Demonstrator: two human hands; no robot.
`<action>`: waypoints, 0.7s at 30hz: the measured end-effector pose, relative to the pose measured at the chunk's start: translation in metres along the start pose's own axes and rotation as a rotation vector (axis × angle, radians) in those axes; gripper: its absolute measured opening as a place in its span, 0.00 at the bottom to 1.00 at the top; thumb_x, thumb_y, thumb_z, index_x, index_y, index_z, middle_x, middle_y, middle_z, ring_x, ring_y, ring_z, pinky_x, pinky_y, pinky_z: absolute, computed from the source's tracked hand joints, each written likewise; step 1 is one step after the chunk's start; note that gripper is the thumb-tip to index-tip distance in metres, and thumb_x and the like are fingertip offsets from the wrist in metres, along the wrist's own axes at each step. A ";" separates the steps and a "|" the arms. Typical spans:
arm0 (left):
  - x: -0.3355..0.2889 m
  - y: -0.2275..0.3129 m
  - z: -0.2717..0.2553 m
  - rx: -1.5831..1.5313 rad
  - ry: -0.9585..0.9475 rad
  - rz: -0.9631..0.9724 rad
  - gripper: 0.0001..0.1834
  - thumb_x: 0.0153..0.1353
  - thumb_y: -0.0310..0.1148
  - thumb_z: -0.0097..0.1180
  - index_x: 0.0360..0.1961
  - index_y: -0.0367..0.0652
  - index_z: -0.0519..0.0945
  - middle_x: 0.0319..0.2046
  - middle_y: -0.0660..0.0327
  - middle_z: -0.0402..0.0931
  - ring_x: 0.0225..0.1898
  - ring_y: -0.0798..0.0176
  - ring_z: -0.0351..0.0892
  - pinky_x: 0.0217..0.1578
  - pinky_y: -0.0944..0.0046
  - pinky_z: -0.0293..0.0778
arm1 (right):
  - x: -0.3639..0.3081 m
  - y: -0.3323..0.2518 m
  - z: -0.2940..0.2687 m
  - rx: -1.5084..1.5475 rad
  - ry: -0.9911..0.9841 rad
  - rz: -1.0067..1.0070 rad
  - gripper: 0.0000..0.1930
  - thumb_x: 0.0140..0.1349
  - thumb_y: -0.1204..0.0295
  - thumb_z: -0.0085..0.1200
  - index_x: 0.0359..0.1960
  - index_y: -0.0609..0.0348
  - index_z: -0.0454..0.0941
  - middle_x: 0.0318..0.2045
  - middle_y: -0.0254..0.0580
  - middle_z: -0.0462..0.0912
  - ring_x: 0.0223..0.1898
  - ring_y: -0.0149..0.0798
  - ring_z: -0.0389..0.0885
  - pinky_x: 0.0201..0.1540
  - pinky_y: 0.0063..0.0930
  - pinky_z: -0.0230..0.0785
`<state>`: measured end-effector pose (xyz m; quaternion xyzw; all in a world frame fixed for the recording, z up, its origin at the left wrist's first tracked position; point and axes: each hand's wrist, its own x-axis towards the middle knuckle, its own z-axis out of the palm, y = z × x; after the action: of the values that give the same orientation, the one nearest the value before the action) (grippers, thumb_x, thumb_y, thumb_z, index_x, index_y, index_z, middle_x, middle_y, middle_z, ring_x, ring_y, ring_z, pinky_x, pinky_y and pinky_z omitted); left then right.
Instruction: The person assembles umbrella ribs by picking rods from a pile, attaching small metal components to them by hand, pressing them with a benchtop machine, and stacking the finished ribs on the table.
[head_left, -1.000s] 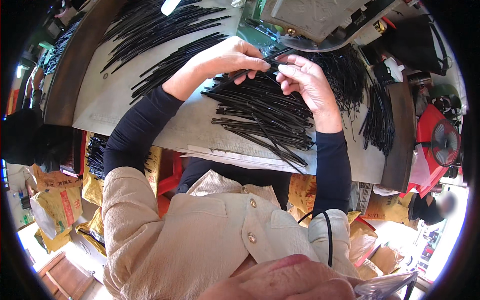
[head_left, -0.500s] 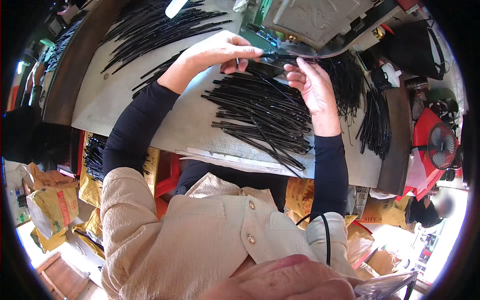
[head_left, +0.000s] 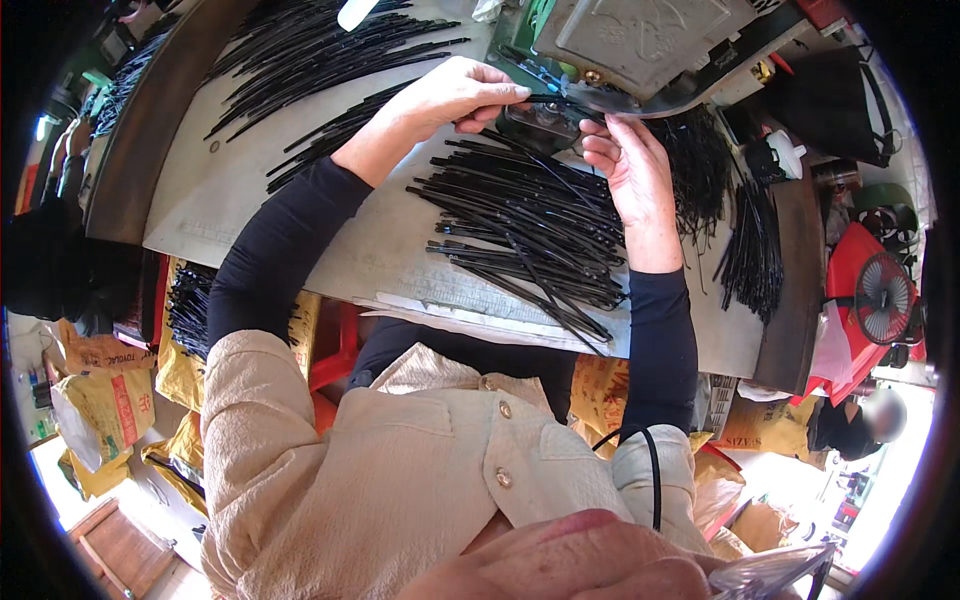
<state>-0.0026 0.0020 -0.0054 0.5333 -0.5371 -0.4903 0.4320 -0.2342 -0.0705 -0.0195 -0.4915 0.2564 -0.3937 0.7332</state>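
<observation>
My left hand (head_left: 460, 98) pinches one end of a thin black strip (head_left: 556, 100) between thumb and fingers. At its other end my right hand (head_left: 634, 168) grips it, thumb and fingertips close together. The strip lies roughly level in front of a machine with a green body and a grey metal cover (head_left: 640, 42); part of it is hidden by the machine's edge and my fingers. A pile of similar black strips (head_left: 520, 215) lies on the table just below both hands. More dark strips (head_left: 690, 165) are heaped beside my right hand.
Black strips (head_left: 320, 65) cover the table's far left, near a white object (head_left: 356, 13). Another bundle (head_left: 750, 245) lies right, inside the wooden rim (head_left: 790, 290). Beyond it stands a fan (head_left: 884, 297) by something red. Yellow bags (head_left: 180, 370) and a red stool (head_left: 338, 360) are below.
My left hand has shifted slightly right and up, its fingers closer in. My right hand has moved a little to the right, and the strip has moved along with them.
</observation>
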 end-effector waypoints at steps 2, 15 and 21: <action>0.000 0.000 -0.001 0.024 0.010 0.004 0.18 0.58 0.45 0.56 0.33 0.39 0.80 0.09 0.73 0.58 0.11 0.78 0.56 0.13 0.76 0.50 | 0.001 0.001 -0.001 -0.003 -0.001 0.001 0.10 0.63 0.72 0.48 0.41 0.67 0.71 0.35 0.56 0.79 0.30 0.37 0.82 0.32 0.25 0.78; -0.007 0.007 0.007 0.037 0.077 0.031 0.20 0.56 0.44 0.58 0.34 0.34 0.80 0.08 0.72 0.57 0.10 0.78 0.55 0.12 0.75 0.51 | 0.000 0.000 -0.004 0.087 0.007 0.036 0.13 0.63 0.71 0.46 0.44 0.69 0.70 0.36 0.57 0.79 0.33 0.41 0.82 0.32 0.26 0.79; -0.015 0.015 0.003 0.151 -0.064 0.076 0.20 0.57 0.47 0.55 0.33 0.37 0.79 0.09 0.73 0.56 0.11 0.79 0.56 0.13 0.76 0.52 | 0.003 -0.015 -0.026 0.004 0.049 -0.101 0.14 0.63 0.68 0.46 0.45 0.65 0.71 0.39 0.51 0.79 0.42 0.44 0.79 0.40 0.33 0.75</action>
<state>-0.0070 0.0163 0.0100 0.5276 -0.6061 -0.4484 0.3914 -0.2574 -0.0892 -0.0153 -0.4925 0.2484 -0.4426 0.7070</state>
